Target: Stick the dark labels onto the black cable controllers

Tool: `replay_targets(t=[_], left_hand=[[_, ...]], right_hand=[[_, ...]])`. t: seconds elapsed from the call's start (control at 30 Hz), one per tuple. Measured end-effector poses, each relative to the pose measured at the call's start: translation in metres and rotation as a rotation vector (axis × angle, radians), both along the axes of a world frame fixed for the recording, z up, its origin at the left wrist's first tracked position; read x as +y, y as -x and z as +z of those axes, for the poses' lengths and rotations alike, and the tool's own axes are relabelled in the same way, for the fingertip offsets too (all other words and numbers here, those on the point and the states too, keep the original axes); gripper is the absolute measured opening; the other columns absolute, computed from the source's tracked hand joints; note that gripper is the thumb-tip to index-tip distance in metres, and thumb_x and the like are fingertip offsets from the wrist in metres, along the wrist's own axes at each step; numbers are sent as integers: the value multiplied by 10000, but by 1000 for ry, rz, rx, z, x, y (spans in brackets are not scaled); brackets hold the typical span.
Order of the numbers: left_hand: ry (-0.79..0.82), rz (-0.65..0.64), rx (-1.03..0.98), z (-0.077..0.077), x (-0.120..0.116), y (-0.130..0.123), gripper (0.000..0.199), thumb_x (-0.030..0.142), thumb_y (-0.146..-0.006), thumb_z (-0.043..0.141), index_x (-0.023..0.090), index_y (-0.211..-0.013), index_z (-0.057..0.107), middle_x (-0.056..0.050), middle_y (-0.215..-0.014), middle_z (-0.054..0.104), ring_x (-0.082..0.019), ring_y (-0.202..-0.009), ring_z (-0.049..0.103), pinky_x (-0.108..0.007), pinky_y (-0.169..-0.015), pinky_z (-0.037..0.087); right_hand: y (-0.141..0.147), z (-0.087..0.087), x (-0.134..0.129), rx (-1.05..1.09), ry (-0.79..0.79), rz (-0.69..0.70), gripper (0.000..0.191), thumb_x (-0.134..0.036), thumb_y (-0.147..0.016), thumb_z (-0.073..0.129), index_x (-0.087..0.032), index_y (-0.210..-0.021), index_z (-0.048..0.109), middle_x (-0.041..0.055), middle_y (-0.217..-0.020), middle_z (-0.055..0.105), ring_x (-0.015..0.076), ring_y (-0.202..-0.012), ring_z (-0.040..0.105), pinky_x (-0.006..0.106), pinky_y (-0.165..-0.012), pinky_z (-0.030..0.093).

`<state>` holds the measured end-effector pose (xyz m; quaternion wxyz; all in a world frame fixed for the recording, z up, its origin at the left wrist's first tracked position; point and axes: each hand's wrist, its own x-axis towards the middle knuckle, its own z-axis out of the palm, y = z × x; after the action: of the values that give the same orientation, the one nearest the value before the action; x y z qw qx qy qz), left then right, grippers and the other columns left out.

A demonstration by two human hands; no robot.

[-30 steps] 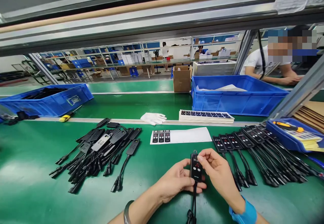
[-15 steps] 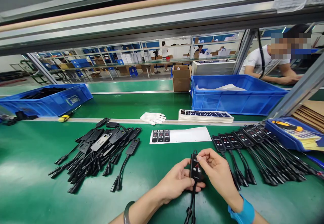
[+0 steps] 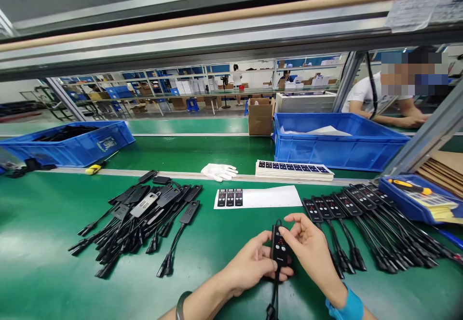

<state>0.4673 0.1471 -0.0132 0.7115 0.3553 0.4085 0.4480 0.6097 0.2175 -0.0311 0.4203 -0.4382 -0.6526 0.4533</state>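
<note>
My left hand point(image 3: 255, 260) is closed round a small black controller point(image 3: 279, 247) with a hanging loop on top, a label with red marks and two pale buttons. Its black cables drop toward the bottom edge. My right hand point(image 3: 307, 247) lays its thumb on the controller's face, while the other fingers stand apart from it. Ahead lies a white label sheet point(image 3: 269, 197) with three black labels at its left end. Labelled controllers point(image 3: 349, 204) lie in a row on the right; unlabelled ones point(image 3: 144, 204) are heaped on the left.
A white glove point(image 3: 219, 171) and a stack of label sheets point(image 3: 294, 170) lie behind. Blue bins stand at the left point(image 3: 72, 144) and right point(image 3: 340, 141). A small blue tray point(image 3: 412, 199) holds a yellow-handled tool. Past the metal frame, a person point(image 3: 390, 93) leans at the far right.
My right thumb has shifted slightly left over the controller's face, and the index finger has lifted away. My left hand keeps its hold. The camera view has tilted up a little.
</note>
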Motion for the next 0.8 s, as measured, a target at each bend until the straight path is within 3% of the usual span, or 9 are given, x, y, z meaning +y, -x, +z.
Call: replay_targets(t=[0.1,0.23,0.37,0.47,0.53,0.67,0.8], left_hand=[[37,29,-15,0,0,0,540,116,-577,584,136,-1101,458,-128,-923,661,-260,-827,664,-384,-770,497],[47,49,-94,0,3,3,473,211,-657,527,116,-1118,476,-138,-891,661,-253,-772,671,-377,-731,509],[-12,102,-146,0,7,6,365,242,-714,464,109,-1049,524,-138,-893,658,-201,-682,658,-305,-630,518],[-31,153,-140,-1,9,8,287,258,-752,469,114,-995,520,-131,-843,661,-202,-689,660,-252,-591,504],[-43,163,-120,-1,10,8,274,314,-801,477,118,-989,512,-130,-853,659,-211,-715,667,-252,-607,509],[-72,164,-28,-7,10,5,403,461,-832,520,147,-1077,462,-109,-904,652,-196,-690,671,-283,-629,532],[-149,163,106,-18,9,0,496,545,-802,548,161,-1083,406,-74,-804,653,-184,-592,660,-278,-567,527]], right_hand=[[-1,-5,7,-53,-18,0,346,-448,-755,636,-193,-970,540,-72,-580,393,119,-509,434,231,-481,382],[2,-12,6,-63,8,134,389,-392,-765,605,-203,-1095,525,-36,-720,457,132,-594,469,250,-550,422],[6,-11,-7,-123,25,243,719,-266,-672,674,-227,-1331,388,22,-928,537,156,-676,512,283,-611,472],[7,-10,-12,-56,98,375,918,-217,-605,715,-245,-1409,273,83,-1189,499,212,-895,569,290,-667,511],[7,-10,-12,-2,129,402,856,-293,-677,685,-227,-1419,262,98,-1231,501,232,-979,565,324,-760,512],[7,-13,-6,29,105,321,535,-446,-880,440,-208,-1357,392,92,-1143,584,222,-1030,562,359,-919,444],[9,-17,-7,-28,18,299,491,-450,-902,402,-209,-1330,405,74,-1067,612,204,-930,599,325,-849,482]])
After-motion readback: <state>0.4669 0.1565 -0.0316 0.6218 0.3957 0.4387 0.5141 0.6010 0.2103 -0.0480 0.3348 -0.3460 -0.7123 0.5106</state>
